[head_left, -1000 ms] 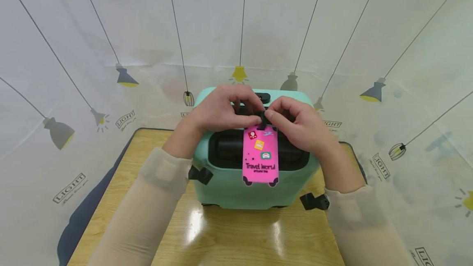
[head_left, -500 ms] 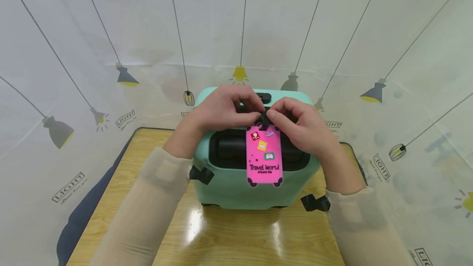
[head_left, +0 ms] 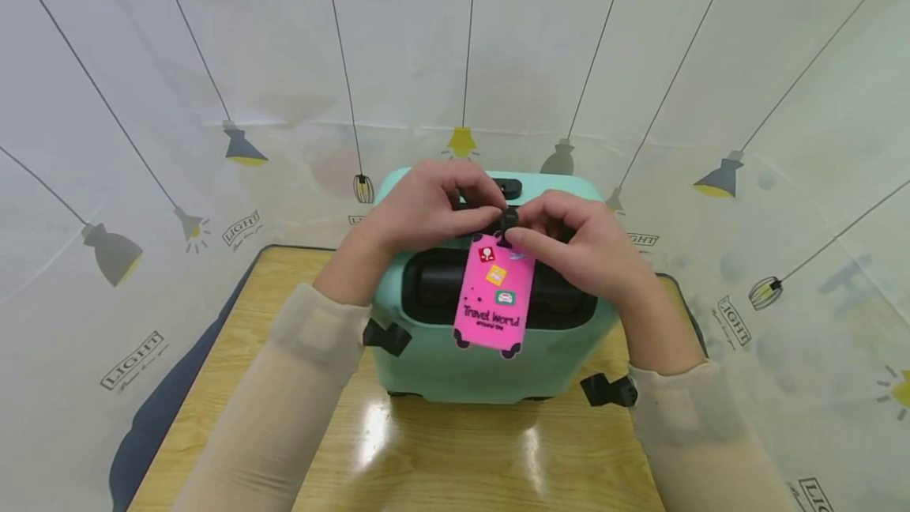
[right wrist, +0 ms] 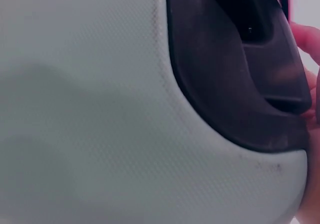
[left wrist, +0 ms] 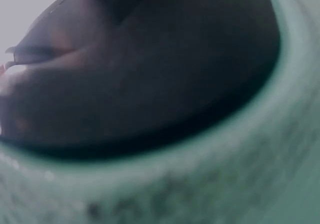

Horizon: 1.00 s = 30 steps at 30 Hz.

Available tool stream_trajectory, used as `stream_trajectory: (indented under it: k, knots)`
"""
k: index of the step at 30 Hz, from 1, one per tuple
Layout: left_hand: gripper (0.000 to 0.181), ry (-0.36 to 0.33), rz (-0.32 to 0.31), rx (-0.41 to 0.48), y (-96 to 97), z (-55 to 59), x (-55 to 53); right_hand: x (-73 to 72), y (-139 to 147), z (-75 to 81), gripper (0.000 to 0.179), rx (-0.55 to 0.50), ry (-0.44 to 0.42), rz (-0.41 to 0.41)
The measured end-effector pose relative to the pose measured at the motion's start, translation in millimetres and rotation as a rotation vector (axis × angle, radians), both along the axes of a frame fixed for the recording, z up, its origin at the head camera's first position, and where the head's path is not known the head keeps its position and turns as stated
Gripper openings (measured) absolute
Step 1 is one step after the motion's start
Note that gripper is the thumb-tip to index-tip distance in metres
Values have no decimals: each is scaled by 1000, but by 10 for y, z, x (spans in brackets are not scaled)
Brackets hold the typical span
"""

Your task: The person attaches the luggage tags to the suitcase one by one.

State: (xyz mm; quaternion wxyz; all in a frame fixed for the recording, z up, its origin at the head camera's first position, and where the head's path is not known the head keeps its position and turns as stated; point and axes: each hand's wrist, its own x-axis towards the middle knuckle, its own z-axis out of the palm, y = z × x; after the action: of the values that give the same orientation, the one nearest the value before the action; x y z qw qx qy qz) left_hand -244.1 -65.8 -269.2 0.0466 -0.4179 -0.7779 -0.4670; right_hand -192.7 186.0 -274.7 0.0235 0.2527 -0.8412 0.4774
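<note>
A pink luggage tag (head_left: 495,295) printed "Travel World" hangs, slightly tilted, in front of a mint-green suitcase (head_left: 476,370). Its short black strap (head_left: 509,218) shows between both hands above the tag. From the left, my left hand (head_left: 439,208) pinches the strap with thumb and bent index finger. Opposite it, my right hand (head_left: 579,243) pinches the strap's lower part, its thumb at the tag's top corner. Fingers partly hide the strap's far side. In the right wrist view, some fingers (right wrist: 306,38) show behind the black handle recess (right wrist: 215,83).
The suitcase stands on a wooden table (head_left: 455,457). A black button (head_left: 508,188) sits on its top, and a black side handle (head_left: 441,287) lies behind the tag. Lamp-printed sheeting (head_left: 284,62) surrounds the table. The left wrist view shows mostly the dark recess (left wrist: 150,83), blurred.
The tag swung slightly right, then back left, and now tilts. My right thumb has moved down to the tag's top edge. My left hand has barely moved.
</note>
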Motion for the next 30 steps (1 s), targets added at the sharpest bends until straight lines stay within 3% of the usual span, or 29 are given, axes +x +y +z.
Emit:
stream_trajectory:
  k: [30]
  knots:
    - [7, -1, 8, -13, -7, -19, 0, -8, 32, -17, 8, -37, 27, 40]
